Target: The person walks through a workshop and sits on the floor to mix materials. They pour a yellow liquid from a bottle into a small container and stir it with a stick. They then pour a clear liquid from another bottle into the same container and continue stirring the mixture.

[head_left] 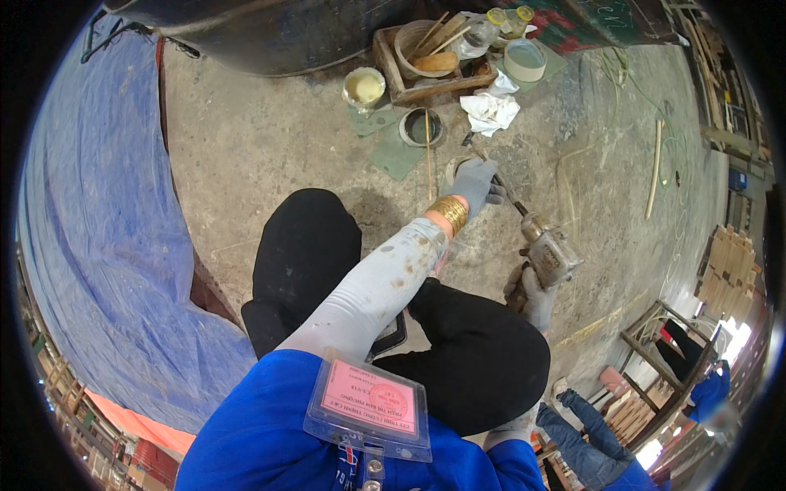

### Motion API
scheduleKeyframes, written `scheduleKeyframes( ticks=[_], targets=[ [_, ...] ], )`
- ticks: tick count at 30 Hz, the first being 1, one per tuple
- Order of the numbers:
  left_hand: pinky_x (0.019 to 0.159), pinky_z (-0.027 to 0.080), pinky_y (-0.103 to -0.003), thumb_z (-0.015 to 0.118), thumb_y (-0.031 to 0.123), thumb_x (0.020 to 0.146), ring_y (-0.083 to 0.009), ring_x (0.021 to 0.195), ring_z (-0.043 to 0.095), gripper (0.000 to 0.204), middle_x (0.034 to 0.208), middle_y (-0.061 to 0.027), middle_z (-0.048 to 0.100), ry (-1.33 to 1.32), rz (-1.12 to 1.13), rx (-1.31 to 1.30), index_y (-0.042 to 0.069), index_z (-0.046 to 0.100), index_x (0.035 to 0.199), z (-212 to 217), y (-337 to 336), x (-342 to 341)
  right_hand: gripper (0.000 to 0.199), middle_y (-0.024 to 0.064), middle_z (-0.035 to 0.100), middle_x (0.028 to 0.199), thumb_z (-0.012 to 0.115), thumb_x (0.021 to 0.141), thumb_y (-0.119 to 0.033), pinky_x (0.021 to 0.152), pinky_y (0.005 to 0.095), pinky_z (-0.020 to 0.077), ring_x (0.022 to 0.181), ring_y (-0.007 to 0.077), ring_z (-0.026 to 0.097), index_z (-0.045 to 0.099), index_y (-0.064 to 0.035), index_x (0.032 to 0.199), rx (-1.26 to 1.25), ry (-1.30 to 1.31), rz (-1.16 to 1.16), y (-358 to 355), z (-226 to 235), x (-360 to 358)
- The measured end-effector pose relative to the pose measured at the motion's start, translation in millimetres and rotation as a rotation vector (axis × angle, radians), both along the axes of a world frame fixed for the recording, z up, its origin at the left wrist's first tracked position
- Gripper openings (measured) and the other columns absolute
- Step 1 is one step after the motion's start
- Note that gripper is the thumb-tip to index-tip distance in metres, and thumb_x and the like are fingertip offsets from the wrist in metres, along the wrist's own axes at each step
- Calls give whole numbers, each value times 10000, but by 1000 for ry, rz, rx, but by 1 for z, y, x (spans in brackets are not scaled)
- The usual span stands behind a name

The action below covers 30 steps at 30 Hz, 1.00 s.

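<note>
Down low, right hand [530, 296] fingers clench a grimy metal power tool [550, 254]; left hand [476, 183] fingers steady its thin shaft [503, 190].

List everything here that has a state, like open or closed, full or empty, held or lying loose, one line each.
left hand: gloved, closed around the thin rod
right hand: gloved, gripping the power tool
power tool: held off the floor, rod at its tip
cup: open, holds pale yellow liquid
round tin: open, dark inside
white tub: open, upright
rag: crumpled on the floor
wooden tray: loaded with a bowl and sticks
</note>
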<state>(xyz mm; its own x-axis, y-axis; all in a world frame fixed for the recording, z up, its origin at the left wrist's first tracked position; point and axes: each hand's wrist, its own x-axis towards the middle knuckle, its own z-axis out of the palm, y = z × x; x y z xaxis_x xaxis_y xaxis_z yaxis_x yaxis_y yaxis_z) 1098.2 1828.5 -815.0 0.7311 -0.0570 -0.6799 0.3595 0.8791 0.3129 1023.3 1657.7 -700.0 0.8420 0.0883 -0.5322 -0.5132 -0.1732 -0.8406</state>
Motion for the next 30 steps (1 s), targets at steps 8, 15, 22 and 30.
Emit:
scheduleKeyframes(
  ticks=[8, 15, 22, 30],
  targets=[
    [471, 495, -318, 518, 216, 863, -197, 529, 570, 186, 701, -109, 567, 5, 14, -63, 33, 486, 848, 4, -3, 3, 274, 39, 535, 622, 562, 800, -109, 370, 197, 323, 440, 80, 457, 492, -18, 1049, -32, -25, 24, 0, 1, -1],
    [454, 483, -317, 512, 214, 865, -191, 518, 561, 175, 691, -89, 557, 83, -60, -178, 41, 492, 854, 5, -23, 1, 312, 14, 512, 610, 594, 781, -92, 390, 208, 321, 452, 78, 442, 499, -17, 1069, -91, -11, 43, 1, 6, 0],
    [441, 468, -314, 497, 214, 870, -191, 519, 563, 169, 692, -89, 564, 224, -59, -285, 47, 507, 843, -35, -35, -6, 276, -6, 477, 589, 589, 800, -124, 411, 214, 325, 465, 79, 436, 529, -18, 1048, -199, 37, 96, 9, 5, 5],
    [450, 461, -309, 478, 167, 843, -170, 531, 533, 126, 662, -58, 528, -76, -448, 129, 50, 489, 798, -41, 15, -12, 217, 30, 495, 576, 613, 794, -204, 398, 271, 352, 443, 133, 477, 555, -39, 924, -160, 148, 154, 39, -22, 32]
  ],
)
